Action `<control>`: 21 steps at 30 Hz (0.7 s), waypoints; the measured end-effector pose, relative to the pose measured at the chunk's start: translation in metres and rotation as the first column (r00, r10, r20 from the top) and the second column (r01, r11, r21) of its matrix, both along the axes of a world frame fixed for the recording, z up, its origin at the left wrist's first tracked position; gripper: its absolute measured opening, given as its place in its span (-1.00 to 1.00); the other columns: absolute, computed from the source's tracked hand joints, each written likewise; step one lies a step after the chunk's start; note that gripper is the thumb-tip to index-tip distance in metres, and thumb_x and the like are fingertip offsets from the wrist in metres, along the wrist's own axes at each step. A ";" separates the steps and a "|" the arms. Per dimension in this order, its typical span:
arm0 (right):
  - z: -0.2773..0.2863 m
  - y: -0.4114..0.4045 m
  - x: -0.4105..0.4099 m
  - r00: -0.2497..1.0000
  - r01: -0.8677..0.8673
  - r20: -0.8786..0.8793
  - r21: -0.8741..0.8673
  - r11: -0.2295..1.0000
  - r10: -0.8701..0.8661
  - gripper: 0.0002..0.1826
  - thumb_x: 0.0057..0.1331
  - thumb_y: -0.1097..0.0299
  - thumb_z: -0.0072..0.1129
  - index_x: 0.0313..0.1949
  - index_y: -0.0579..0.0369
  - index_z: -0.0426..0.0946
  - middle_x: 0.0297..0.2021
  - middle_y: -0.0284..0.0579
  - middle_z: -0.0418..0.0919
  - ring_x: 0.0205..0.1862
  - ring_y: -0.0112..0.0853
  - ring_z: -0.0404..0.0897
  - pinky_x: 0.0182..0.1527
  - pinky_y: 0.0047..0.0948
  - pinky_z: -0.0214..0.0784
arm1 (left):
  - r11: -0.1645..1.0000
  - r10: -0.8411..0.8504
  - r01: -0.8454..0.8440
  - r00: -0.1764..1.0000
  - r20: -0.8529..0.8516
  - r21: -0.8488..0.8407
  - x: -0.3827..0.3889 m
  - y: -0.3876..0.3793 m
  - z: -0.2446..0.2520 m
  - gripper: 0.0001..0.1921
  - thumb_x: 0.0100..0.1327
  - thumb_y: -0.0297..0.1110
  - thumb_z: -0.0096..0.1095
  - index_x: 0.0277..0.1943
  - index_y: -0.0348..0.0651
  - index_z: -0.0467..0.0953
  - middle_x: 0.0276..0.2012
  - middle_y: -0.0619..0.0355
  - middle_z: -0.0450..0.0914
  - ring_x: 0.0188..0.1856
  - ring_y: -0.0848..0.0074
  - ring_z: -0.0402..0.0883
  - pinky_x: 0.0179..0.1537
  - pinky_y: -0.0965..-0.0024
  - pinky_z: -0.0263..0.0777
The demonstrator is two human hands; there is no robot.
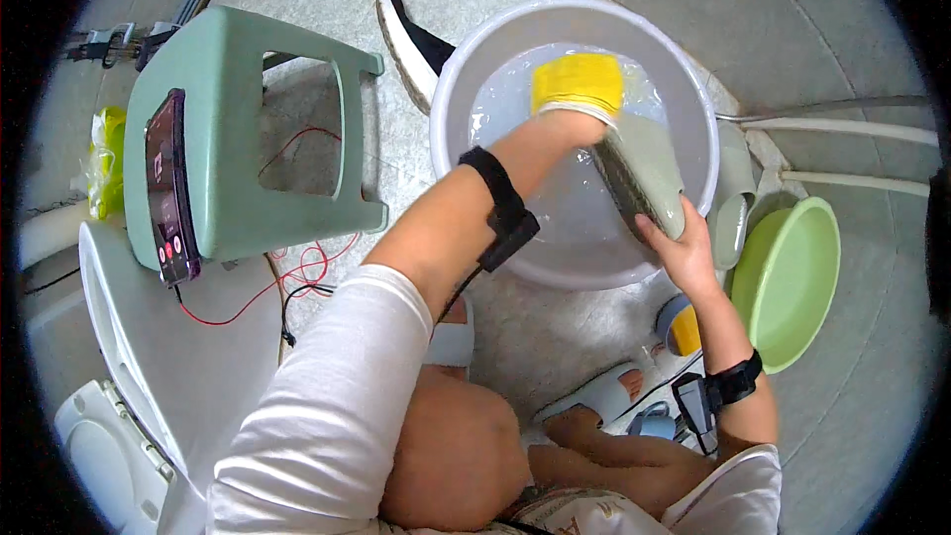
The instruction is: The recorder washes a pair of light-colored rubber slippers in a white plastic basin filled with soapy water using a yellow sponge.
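My left hand point(583, 128) reaches into a large pale plastic basin point(455, 63). A yellow scrubbing mitt point(578, 80) with a white cuff covers its fingers, so their pose is hidden. Water point(550, 197) with some suds lies in the basin. Above the water, my right hand point(687, 249) grips one end of a grey-green slipper point(650, 163). The slipper is tilted on its side, its dark sole facing left. Its far end lies close beside my left wrist; whether the mitt touches it I cannot tell.
Another grey-green slipper point(732, 200) and a tilted light-green basin point(795, 290) stand right of the large basin. A black-and-white shoe point(416, 52) lies behind left. A green stool point(245, 126) carries a phone point(169, 186) with a red cable point(230, 316). Below is a small blue container point(674, 323).
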State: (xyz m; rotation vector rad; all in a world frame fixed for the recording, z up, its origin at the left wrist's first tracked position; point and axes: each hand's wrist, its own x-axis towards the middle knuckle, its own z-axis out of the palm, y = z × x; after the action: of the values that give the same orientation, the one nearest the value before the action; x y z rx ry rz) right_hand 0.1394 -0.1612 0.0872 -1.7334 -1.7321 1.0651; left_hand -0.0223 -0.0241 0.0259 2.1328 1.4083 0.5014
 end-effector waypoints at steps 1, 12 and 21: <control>0.000 0.001 -0.001 1.000 0.017 0.020 0.013 1.000 -0.018 -0.71 0.05 0.40 0.18 -0.23 0.22 0.42 -0.47 -0.06 0.54 -0.41 -0.38 0.53 -0.30 -0.42 0.34 | 1.000 0.002 -0.002 1.000 0.001 0.001 0.004 -0.002 -0.004 -0.74 0.09 -0.21 0.03 -0.23 -0.13 0.52 -0.23 -0.08 0.54 -0.15 0.14 0.50 -0.13 0.13 0.33; 0.004 0.005 -0.004 0.993 0.091 -0.067 -0.121 0.989 -0.099 -0.68 0.05 0.35 0.22 -0.23 0.22 0.43 -0.41 -0.09 0.55 -0.36 -0.43 0.50 -0.25 -0.46 0.33 | 0.993 0.063 -0.045 0.982 0.176 -0.107 0.009 0.001 -0.031 -0.79 -0.07 -0.23 0.10 -0.38 -0.10 0.56 -0.38 -0.03 0.58 -0.30 0.17 0.56 -0.26 0.19 0.37; -0.006 -0.012 0.000 1.000 0.018 -0.007 -0.049 0.999 -0.018 -0.71 0.04 0.38 0.21 -0.25 0.23 0.42 -0.46 -0.06 0.53 -0.42 -0.38 0.51 -0.30 -0.45 0.33 | 0.994 -0.038 0.035 0.999 0.024 0.100 0.017 -0.009 -0.017 -0.75 -0.02 -0.24 0.08 -0.28 -0.14 0.50 -0.28 0.02 0.55 -0.17 0.14 0.49 -0.05 0.17 0.25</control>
State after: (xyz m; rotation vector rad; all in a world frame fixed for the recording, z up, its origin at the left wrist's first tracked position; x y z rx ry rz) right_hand 0.1395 -0.1729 0.0810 -1.7689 -1.6962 1.1131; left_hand -0.0050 -0.0334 0.0086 2.2184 1.3538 0.5947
